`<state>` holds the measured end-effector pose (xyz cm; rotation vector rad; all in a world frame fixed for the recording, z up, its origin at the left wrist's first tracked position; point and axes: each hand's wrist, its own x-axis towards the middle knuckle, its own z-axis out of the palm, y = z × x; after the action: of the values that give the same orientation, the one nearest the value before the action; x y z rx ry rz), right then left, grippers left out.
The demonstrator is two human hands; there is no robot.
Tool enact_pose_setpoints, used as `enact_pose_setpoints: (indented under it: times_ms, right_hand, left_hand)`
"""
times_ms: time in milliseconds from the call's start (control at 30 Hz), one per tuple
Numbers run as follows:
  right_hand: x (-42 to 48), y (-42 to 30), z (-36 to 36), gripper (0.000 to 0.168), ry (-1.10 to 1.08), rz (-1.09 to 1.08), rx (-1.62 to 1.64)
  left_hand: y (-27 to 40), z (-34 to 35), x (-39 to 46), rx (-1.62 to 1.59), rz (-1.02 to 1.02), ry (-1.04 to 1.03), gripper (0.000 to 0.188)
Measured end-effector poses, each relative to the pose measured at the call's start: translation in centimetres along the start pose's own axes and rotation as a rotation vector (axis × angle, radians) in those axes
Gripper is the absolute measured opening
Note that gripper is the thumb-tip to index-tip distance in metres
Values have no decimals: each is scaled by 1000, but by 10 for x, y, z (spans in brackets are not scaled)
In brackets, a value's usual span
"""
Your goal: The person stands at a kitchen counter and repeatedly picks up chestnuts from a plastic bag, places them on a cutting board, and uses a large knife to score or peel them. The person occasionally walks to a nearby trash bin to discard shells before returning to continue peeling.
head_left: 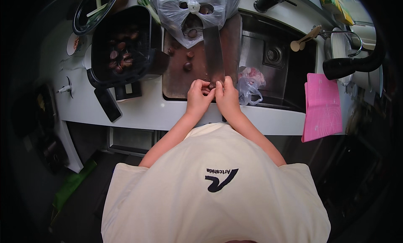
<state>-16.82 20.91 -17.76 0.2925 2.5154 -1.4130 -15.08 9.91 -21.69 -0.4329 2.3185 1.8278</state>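
My left hand and my right hand meet at the near edge of a brown cutting board. Between their fingertips they pinch a small dark brown chestnut. Just beyond the fingers a broad cleaver blade lies on the board, pointing away from me; my hands hide its near end. Left of the blade are loose chestnuts, among them a round one and a smaller piece. A knotted clear plastic bag holding more chestnuts rests over the board's far end.
On the left stands a black air-fryer basket with several chestnuts inside, near a smartphone. To the right, a dark sink holds a plastic bag with pinkish contents. A pink mat hangs over the counter's edge beneath a black curved arm.
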Motion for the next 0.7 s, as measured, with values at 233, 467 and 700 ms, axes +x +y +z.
enact_pose_setpoints:
  times_ms: [233,467,700]
  right_hand:
    - [-25,-44,-27,17,98,-91,265]
    - [-40,-59,-55,15,238,-290,431]
    - [-47,-36,-45,14,145,-225,386]
  left_hand:
    - [65,-16,-5,106,427,146,27]
    - [120,-126,25,376,655,639,37]
    - [78,-89,20,732,616,244,46]
